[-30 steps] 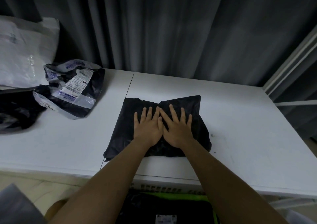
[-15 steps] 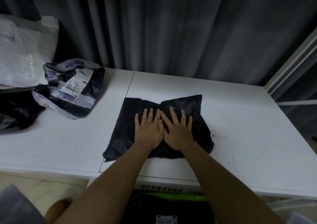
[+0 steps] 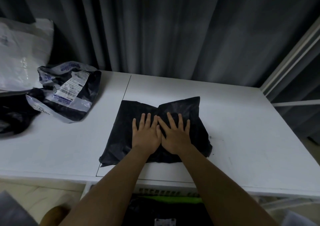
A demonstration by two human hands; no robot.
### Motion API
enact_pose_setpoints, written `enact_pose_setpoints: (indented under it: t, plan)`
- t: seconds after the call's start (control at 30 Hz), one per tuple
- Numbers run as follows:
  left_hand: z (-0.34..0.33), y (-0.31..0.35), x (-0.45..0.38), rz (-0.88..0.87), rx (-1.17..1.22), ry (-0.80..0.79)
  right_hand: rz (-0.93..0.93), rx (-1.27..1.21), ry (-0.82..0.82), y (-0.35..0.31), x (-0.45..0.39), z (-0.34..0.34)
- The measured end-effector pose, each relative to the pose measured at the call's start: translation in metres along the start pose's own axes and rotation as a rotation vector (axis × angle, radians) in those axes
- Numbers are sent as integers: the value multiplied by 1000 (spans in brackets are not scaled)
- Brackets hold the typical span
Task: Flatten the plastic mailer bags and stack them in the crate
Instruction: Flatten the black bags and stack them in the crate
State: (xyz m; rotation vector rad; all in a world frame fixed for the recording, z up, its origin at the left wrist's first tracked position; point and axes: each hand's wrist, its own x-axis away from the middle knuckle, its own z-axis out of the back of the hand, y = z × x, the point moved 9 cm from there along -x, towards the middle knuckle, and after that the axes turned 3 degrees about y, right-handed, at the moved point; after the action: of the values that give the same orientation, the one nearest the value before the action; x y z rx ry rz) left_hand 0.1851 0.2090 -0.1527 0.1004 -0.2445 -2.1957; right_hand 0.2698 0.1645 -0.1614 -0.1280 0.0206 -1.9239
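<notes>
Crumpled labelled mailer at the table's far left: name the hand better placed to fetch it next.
Left. The left hand and right hand both press flat on the black mailer, but the crumpled labelled mailer lies on the left hand's side, so the right would probably have to cross over.

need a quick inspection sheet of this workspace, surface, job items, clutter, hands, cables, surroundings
surface: white table, seam running front to back just left of the flat bag.
job's things: black mailer bag lies flat at table centre, some creases left; crate below the table's front edge, dark bags inside.
clutter: crumpled labelled mailer bag, a black bag and a white bag at far left.
grippers: left hand and right hand press flat on the black mailer bag, side by side, fingers straight.
cables: nothing seen.
surroundings: grey curtain behind, white frame at right.
</notes>
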Motion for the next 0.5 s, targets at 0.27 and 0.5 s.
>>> enact_pose_setpoints:
  t: [0.27, 0.5]
  plan:
    - [11, 4, 18, -57, -31, -68, 72, 29, 39, -7, 22, 22]
    - [45, 2, 4, -103, 43, -8, 81, -279, 187, -1, 11, 70]
